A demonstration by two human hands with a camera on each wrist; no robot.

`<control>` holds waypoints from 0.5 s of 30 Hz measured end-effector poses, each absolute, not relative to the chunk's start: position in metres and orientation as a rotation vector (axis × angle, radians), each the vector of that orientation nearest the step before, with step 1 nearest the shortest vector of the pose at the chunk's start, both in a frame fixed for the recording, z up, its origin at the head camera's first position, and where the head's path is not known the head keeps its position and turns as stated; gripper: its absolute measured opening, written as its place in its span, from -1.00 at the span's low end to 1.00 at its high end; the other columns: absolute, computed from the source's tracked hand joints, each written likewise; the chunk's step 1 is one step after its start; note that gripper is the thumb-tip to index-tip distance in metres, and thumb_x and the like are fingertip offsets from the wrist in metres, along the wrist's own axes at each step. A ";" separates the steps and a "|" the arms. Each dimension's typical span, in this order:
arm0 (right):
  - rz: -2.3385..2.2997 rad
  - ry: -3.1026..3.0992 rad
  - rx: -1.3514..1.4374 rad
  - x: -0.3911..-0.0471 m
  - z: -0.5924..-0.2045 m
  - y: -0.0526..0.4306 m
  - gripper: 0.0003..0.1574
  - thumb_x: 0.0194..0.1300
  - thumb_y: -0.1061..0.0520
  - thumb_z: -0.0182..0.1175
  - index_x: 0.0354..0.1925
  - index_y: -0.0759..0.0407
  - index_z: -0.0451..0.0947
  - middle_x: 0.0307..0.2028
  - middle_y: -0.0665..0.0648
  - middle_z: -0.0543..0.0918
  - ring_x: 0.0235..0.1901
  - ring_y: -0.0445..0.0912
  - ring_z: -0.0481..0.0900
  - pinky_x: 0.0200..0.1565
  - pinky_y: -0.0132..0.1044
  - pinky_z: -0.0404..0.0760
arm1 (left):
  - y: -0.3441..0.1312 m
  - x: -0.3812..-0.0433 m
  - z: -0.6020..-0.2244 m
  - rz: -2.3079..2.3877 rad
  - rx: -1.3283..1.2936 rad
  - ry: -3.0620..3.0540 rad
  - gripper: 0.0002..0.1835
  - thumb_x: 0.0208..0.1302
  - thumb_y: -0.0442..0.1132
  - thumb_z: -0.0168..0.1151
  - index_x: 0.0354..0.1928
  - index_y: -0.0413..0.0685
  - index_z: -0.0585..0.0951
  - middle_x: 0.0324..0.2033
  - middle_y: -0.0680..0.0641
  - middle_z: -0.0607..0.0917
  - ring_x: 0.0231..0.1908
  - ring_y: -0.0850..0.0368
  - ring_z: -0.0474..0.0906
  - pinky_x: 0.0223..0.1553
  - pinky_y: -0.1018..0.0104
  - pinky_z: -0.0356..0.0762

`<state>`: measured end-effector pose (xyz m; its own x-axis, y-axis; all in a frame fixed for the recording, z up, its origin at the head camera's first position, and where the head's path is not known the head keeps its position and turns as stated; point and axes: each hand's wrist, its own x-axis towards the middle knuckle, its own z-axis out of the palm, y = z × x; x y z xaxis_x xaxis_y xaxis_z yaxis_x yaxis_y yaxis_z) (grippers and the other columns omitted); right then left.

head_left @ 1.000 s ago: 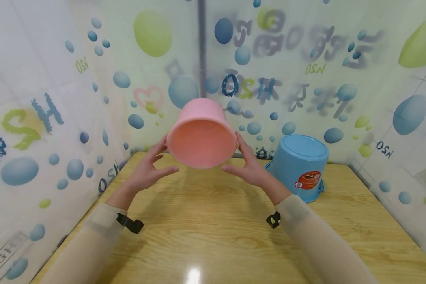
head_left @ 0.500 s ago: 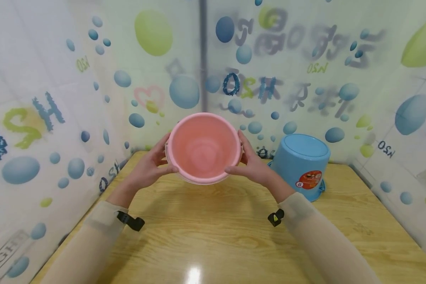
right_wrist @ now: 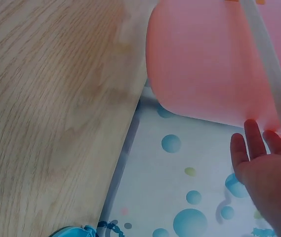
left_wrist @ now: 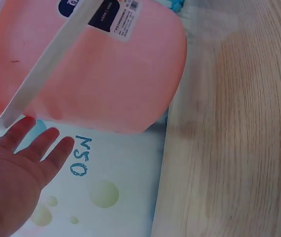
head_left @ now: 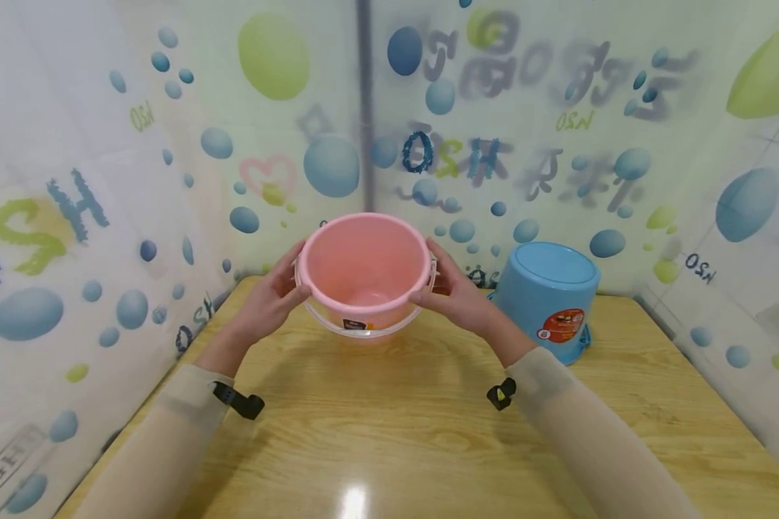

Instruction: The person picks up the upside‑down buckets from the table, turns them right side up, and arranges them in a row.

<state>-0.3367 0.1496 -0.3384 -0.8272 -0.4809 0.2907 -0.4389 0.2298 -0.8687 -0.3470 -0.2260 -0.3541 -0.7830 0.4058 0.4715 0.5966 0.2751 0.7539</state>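
A pink bucket (head_left: 366, 259) is held at the table's far side, its mouth tilted toward me and its inside showing. My left hand (head_left: 269, 306) grips the left of the rim, thumb on top and fingers round the outside. On the right, my right hand (head_left: 457, 299) grips the rim the same way. The white handle (head_left: 363, 334) hangs across the front, over a dark label (head_left: 354, 325). Both wrist views show the bucket's smooth outer wall (left_wrist: 115, 79) and rounded base raised above the table, with several fingers of the right hand (right_wrist: 268, 170) spread near the handle's end.
An upside-down blue bucket (head_left: 526, 295) with a red sticker stands on the wooden table (head_left: 363, 440) at the back right. Patterned sheets (head_left: 337, 94) with bubbles and lettering enclose the table's back and sides. Each wrist carries a black strap (head_left: 236, 401).
The pink bucket has tipped from mouth facing down and toward me to mouth facing more upward, bringing its handle and label into view at the front. Thumbs now rest on the rim.
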 end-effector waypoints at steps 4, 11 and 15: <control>-1.714 2.455 -0.870 -0.339 -0.339 0.148 0.15 0.45 -0.06 0.26 0.64 -0.31 -0.30 0.57 0.09 0.13 0.38 0.15 0.40 0.24 0.13 0.57 | -0.224 -0.349 -0.355 -1.530 -0.870 -2.417 -0.22 0.54 -0.15 0.12 0.62 0.47 -0.02 0.55 0.06 0.26 0.35 -0.15 0.49 0.07 0.35 0.65; -1.734 2.404 -0.787 -0.348 -0.344 0.141 0.09 0.48 -0.16 0.20 0.62 -0.43 -0.30 0.60 0.04 0.06 0.42 0.11 0.39 0.37 0.15 0.44 | -0.222 -0.354 -0.358 -1.613 -0.752 -2.460 -0.27 0.57 0.00 0.06 0.62 0.45 -0.03 0.55 0.07 0.25 0.39 -0.05 0.44 0.18 0.00 0.62; -1.709 2.399 -0.715 -0.352 -0.350 0.138 0.12 0.45 -0.25 0.19 0.63 -0.38 -0.32 0.61 0.05 0.03 0.48 0.13 0.28 0.42 0.19 0.36 | -0.222 -0.355 -0.359 -1.636 -0.673 -2.503 -0.25 0.56 0.06 0.05 0.63 0.38 -0.05 0.54 0.01 0.29 0.37 -0.05 0.46 0.20 0.00 0.61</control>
